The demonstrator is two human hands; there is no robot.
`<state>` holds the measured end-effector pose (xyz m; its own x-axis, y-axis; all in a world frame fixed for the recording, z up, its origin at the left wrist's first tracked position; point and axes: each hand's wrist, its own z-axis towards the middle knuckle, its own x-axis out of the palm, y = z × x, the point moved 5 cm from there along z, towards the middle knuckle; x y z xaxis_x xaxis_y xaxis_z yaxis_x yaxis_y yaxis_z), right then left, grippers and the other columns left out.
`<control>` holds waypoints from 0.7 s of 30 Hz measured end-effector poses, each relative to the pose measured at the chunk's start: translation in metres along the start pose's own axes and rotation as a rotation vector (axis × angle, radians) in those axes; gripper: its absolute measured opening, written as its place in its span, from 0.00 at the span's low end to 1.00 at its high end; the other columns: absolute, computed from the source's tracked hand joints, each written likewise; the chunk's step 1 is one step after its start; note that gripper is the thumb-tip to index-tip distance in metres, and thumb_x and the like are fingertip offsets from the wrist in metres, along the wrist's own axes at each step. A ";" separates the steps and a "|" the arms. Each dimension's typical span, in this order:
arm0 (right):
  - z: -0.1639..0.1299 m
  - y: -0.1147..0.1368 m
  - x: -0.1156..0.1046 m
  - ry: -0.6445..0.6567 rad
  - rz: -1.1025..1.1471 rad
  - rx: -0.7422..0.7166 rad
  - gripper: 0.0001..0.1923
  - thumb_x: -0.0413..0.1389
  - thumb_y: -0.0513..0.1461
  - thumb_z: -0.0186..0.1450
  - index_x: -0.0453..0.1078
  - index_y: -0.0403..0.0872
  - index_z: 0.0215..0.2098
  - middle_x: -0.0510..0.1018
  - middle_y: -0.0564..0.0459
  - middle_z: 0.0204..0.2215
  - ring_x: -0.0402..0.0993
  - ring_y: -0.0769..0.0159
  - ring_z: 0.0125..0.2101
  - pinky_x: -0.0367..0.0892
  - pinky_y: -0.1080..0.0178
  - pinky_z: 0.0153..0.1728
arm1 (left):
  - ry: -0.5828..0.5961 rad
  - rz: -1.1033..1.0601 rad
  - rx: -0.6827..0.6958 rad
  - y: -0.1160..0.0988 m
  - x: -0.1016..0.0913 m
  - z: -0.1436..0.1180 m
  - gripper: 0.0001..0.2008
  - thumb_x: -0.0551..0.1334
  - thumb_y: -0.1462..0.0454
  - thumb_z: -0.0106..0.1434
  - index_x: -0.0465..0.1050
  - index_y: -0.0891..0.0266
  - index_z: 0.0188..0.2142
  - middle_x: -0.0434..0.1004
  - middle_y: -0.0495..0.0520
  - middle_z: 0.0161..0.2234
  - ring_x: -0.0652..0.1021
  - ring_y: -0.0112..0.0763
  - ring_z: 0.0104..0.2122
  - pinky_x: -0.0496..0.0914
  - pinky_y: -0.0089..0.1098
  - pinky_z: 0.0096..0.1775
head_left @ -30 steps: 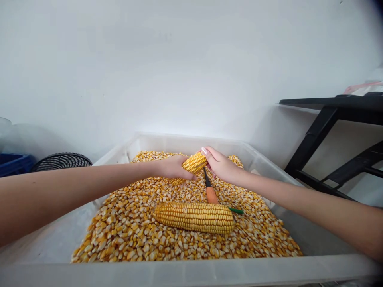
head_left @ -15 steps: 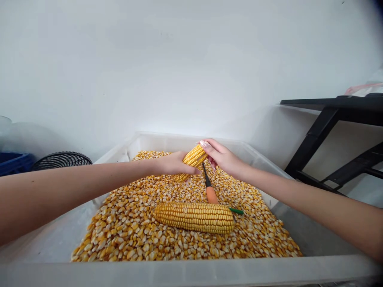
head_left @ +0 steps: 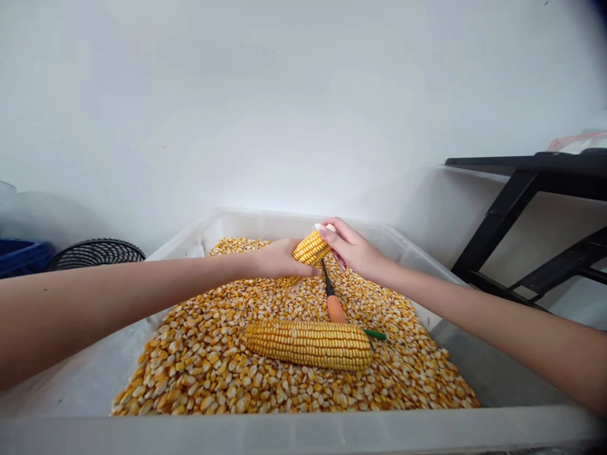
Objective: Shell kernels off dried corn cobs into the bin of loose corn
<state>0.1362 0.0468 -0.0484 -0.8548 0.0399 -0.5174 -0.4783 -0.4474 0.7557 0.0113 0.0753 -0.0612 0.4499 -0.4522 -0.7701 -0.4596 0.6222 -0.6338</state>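
A bin [head_left: 265, 218] stands against the wall, filled with loose kernels [head_left: 213, 360]. At its far end, the left hand [head_left: 275, 259] and right hand [head_left: 353, 249] meet around a raised cob [head_left: 309, 249]. A second cob [head_left: 308, 344] lies crosswise on the kernels nearer the viewer, a tool [head_left: 334, 303] just behind it. A rack [head_left: 521, 208] stands right of the bin, a round grille [head_left: 95, 253] left.

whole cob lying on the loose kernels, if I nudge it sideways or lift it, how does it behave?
The whole cob looks rigid and round, tapering toward its left end, so a sideways push would probably roll it, likely curving. It rests on loose kernels, which may shift and damp the roll. Its bumpy kernel rows should give the fingers decent grip; it likely lifts as one stiff piece, though kernels could pop off.
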 end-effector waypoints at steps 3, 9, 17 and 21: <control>-0.001 0.001 0.000 -0.019 -0.094 -0.037 0.17 0.41 0.51 0.63 0.60 0.49 0.40 0.59 0.60 0.19 0.55 0.76 0.17 0.55 0.71 0.17 | 0.002 0.030 -0.011 0.001 0.003 0.001 0.17 0.60 0.54 0.50 0.67 0.64 0.36 0.71 0.50 0.25 0.70 0.27 0.23 0.62 0.28 0.24; 0.000 -0.005 0.002 -0.025 -0.042 -0.046 0.17 0.39 0.51 0.64 0.59 0.50 0.40 0.62 0.58 0.22 0.59 0.75 0.18 0.59 0.71 0.18 | 0.074 -0.066 0.042 0.003 0.008 0.001 0.16 0.59 0.56 0.52 0.66 0.64 0.37 0.70 0.49 0.26 0.70 0.27 0.25 0.63 0.29 0.27; 0.001 -0.003 0.003 -0.050 0.093 -0.056 0.15 0.40 0.49 0.64 0.61 0.51 0.39 0.63 0.57 0.26 0.58 0.77 0.17 0.60 0.71 0.15 | 0.088 -0.144 0.049 0.000 0.007 -0.001 0.18 0.60 0.55 0.51 0.67 0.63 0.38 0.71 0.51 0.30 0.70 0.28 0.28 0.65 0.30 0.31; 0.000 -0.001 0.004 -0.078 0.177 -0.001 0.13 0.42 0.49 0.63 0.61 0.50 0.36 0.61 0.59 0.22 0.56 0.77 0.16 0.58 0.72 0.13 | 0.102 -0.118 0.066 -0.004 0.007 0.001 0.17 0.59 0.56 0.52 0.68 0.64 0.39 0.72 0.51 0.29 0.71 0.28 0.28 0.65 0.30 0.31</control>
<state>0.1335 0.0475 -0.0511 -0.9387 0.0297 -0.3433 -0.3187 -0.4541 0.8320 0.0167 0.0701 -0.0646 0.4158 -0.5852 -0.6962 -0.3558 0.5999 -0.7166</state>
